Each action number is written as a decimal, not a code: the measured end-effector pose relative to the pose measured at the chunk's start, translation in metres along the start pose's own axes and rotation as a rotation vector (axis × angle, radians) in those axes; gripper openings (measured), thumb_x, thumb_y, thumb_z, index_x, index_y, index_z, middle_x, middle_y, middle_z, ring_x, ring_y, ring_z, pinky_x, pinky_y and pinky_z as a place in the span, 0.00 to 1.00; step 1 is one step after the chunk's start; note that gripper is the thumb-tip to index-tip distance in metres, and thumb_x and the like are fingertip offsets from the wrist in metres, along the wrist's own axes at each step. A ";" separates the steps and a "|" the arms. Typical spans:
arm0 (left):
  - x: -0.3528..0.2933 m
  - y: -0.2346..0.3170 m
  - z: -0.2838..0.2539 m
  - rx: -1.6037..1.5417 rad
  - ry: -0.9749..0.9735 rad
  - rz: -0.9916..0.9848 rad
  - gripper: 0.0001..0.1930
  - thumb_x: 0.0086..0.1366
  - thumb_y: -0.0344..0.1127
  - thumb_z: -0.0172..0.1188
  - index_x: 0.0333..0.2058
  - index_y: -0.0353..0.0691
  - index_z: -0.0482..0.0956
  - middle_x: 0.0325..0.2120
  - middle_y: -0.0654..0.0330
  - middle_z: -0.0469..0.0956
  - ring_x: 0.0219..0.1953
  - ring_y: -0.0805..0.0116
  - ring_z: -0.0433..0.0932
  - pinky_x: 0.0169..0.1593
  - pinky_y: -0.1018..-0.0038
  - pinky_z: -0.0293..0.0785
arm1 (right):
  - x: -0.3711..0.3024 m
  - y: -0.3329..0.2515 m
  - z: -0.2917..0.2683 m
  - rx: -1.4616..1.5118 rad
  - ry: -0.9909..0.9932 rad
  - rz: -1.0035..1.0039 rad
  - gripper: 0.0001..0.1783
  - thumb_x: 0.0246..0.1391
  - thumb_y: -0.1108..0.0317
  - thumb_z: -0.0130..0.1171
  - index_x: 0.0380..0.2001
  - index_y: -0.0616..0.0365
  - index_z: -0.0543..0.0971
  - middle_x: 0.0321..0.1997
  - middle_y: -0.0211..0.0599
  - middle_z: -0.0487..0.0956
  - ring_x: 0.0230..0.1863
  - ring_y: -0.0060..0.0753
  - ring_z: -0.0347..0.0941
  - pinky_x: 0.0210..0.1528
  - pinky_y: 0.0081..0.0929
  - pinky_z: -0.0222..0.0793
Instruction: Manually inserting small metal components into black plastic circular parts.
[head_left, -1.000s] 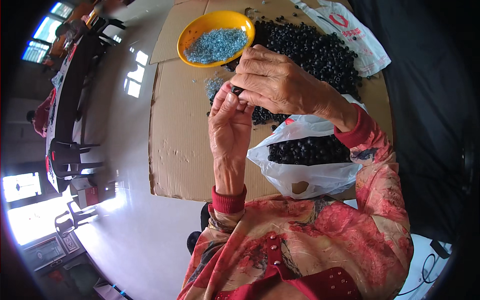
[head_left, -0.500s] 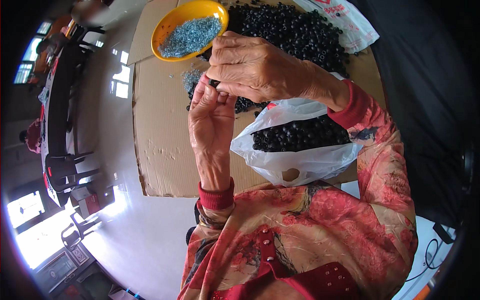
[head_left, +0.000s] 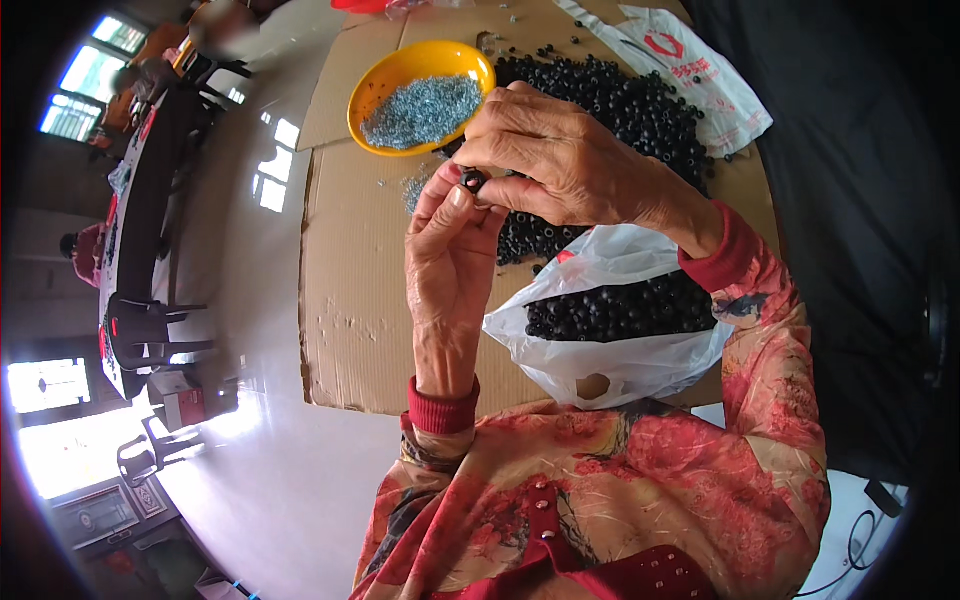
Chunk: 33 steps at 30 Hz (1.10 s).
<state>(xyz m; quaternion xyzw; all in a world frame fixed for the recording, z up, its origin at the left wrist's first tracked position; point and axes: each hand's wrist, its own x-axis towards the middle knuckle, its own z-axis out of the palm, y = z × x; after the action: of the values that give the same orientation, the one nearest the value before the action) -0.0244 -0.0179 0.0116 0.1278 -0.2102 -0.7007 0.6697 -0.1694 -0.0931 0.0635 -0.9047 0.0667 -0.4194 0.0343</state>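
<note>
A small black ring-shaped piece [head_left: 472, 180] is pinched between the thumb and fingers of my left hand [head_left: 452, 255], its round opening showing. Closed in from the right, my right hand [head_left: 575, 165] has its thumb against the ring's side; anything in its other fingers is hidden. Just beyond my hands, a yellow bowl [head_left: 385, 82] holds many small pale-blue translucent pieces [head_left: 422, 112]. A heap of black ring-shaped pieces [head_left: 640, 105] spreads behind and beneath my right hand. Nearer me lies an open white plastic bag [head_left: 650, 365] with more black pieces [head_left: 615, 312] inside.
Flattened cardboard [head_left: 360, 300] covers the work surface. At the far right lies another white plastic bag [head_left: 715, 95] with red print. Dark cloth [head_left: 830, 200] hangs along the right. Farther left stand a long table [head_left: 140, 230] and dark chairs [head_left: 145, 335].
The whole view has shifted, so things sit lower and farther right. The black ring is now turned with its opening visible; both hands stay together at it.
</note>
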 end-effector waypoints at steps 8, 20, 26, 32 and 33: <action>0.001 -0.002 0.006 0.035 -0.092 0.016 0.18 0.61 0.27 0.48 0.50 0.32 0.62 0.45 0.55 0.71 0.49 0.65 0.70 0.58 0.64 0.60 | -0.001 -0.008 -0.012 -0.008 -0.052 0.059 0.15 0.41 0.66 0.61 0.33 0.62 0.74 0.33 0.39 0.72 0.40 0.41 0.69 0.48 0.34 0.65; 0.009 -0.011 0.009 -0.061 0.095 -0.154 0.13 0.60 0.24 0.51 0.45 0.31 0.69 0.39 0.55 0.74 0.41 0.66 0.75 0.51 0.67 0.69 | -0.017 0.002 -0.007 -0.086 -0.038 -0.055 0.17 0.32 0.76 0.63 0.30 0.68 0.73 0.27 0.38 0.69 0.32 0.37 0.68 0.38 0.31 0.67; 0.010 -0.010 0.008 -0.072 0.101 -0.184 0.15 0.60 0.25 0.50 0.47 0.29 0.68 0.41 0.53 0.73 0.42 0.66 0.74 0.52 0.67 0.67 | -0.018 0.008 -0.005 -0.018 -0.050 -0.066 0.17 0.31 0.77 0.64 0.30 0.69 0.73 0.26 0.38 0.68 0.32 0.38 0.67 0.39 0.32 0.67; 0.014 -0.012 0.006 -0.082 0.127 -0.215 0.14 0.60 0.24 0.49 0.46 0.30 0.68 0.40 0.53 0.74 0.41 0.66 0.74 0.51 0.68 0.68 | -0.024 0.012 -0.004 -0.059 -0.010 -0.096 0.17 0.31 0.76 0.64 0.30 0.69 0.73 0.26 0.40 0.68 0.31 0.39 0.67 0.37 0.34 0.66; 0.016 -0.012 0.007 -0.082 0.136 -0.225 0.14 0.61 0.24 0.49 0.46 0.29 0.68 0.40 0.53 0.74 0.41 0.66 0.74 0.51 0.68 0.68 | -0.023 0.012 -0.005 -0.049 -0.013 -0.086 0.17 0.31 0.76 0.63 0.30 0.69 0.73 0.26 0.40 0.68 0.31 0.40 0.67 0.37 0.34 0.66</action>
<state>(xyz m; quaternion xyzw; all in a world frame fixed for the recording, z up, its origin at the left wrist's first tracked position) -0.0391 -0.0327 0.0139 0.1703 -0.1198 -0.7693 0.6041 -0.1888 -0.1016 0.0479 -0.9100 0.0377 -0.4128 -0.0057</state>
